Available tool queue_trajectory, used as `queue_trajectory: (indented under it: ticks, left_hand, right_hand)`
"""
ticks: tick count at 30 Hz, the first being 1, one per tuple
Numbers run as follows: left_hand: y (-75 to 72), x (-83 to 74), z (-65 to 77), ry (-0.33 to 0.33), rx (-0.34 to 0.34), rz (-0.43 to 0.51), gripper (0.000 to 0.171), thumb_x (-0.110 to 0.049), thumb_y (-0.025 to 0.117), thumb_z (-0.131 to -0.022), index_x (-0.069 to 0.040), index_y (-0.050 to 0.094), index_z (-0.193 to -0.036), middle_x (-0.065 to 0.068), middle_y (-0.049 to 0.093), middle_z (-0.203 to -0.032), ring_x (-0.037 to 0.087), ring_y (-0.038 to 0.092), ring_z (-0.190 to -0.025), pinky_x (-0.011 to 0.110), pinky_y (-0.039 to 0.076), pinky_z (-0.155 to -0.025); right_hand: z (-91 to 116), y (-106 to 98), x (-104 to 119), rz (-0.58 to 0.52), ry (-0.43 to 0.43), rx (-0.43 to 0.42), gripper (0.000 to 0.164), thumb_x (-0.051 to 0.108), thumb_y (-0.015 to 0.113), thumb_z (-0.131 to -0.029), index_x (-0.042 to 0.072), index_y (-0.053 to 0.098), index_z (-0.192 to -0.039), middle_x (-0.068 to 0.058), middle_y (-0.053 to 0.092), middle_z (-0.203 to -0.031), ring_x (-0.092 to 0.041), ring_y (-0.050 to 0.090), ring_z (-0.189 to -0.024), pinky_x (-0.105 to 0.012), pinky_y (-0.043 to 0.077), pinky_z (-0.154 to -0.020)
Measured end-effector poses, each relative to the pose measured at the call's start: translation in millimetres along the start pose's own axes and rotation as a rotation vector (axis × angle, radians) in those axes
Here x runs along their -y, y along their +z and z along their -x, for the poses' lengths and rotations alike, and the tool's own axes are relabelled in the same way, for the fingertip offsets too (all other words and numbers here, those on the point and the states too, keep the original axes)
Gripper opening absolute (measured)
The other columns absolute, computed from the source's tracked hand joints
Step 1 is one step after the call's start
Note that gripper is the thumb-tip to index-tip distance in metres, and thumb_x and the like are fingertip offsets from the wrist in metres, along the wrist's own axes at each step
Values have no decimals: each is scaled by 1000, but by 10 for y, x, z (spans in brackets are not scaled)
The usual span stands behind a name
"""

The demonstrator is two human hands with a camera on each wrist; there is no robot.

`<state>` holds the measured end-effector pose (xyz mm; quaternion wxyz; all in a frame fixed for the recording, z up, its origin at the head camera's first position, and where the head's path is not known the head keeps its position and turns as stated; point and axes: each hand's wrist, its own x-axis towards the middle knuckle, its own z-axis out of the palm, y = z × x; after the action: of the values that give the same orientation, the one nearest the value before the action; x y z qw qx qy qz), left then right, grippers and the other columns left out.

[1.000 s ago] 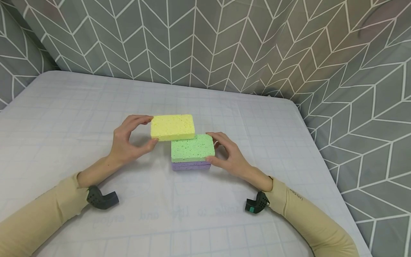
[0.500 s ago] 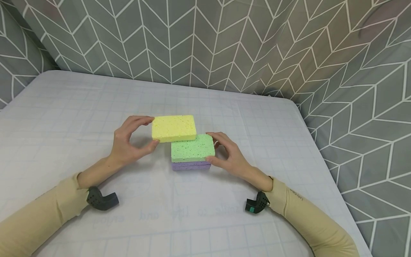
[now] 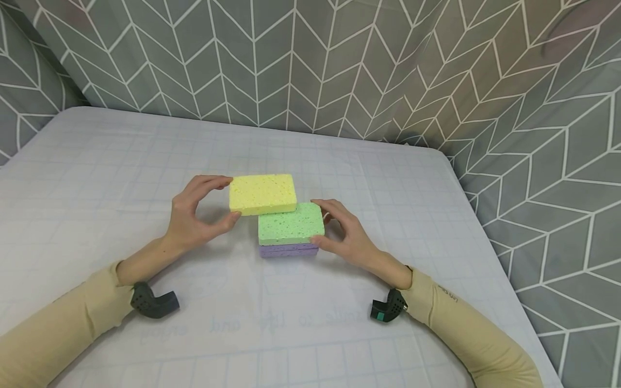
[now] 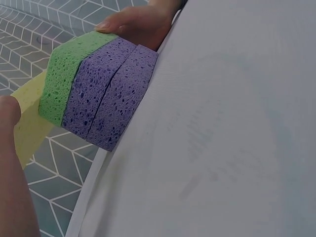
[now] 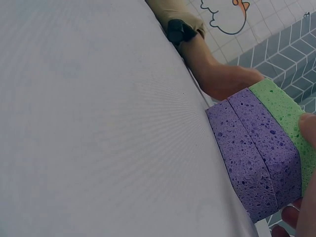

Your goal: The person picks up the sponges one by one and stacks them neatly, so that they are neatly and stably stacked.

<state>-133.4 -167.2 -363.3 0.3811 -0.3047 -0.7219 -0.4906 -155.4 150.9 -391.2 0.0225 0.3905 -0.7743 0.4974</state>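
Two purple sponges (image 3: 288,250) lie stacked on the table, with a green sponge (image 3: 290,225) on top of them. My left hand (image 3: 194,215) pinches a yellow sponge (image 3: 262,194) by its left end, thumb at the near edge and fingers at the far edge. The yellow sponge's near right corner overlaps the green one's back left part in the head view. My right hand (image 3: 346,234) holds the right end of the green sponge between thumb and fingers. In the left wrist view the purple sponges (image 4: 106,91) show a thin seam between them.
A white cloth with faint grid lines and lettering covers the table (image 3: 291,323). Grey curtains (image 3: 271,64) with a white chevron pattern hang behind and at the sides. Dark wrist cameras (image 3: 155,300) sit on both sleeves.
The yellow sponge in my left hand has shifted slightly right and toward me, then nearly stopped. My right hand and the stack have stayed in place.
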Motion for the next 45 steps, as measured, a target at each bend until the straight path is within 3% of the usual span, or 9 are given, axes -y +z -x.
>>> queue_trajectory:
  ticks: [27,45]
  left_hand:
    - [37,20,38,16,-2,21,63,-42,73,-84,17,66,-106,31,65,-99,19,61,-96,18,49,-94]
    - [50,5,41,30,-2,22,63,-42,74,-84,17,66,-105,30,66,-98,23,61,-95,19,50,-94]
  right_hand:
    - [-5,1,2,8,2,-1,83,59,65,-89,-3,48,-142,-8,59,-123,-18,52,-107,-40,53,-89]
    - [-16,-8,22,5,-6,2,79,58,66,-90,2,48,-144,-8,59,-121,-18,51,-107,-41,52,-90]
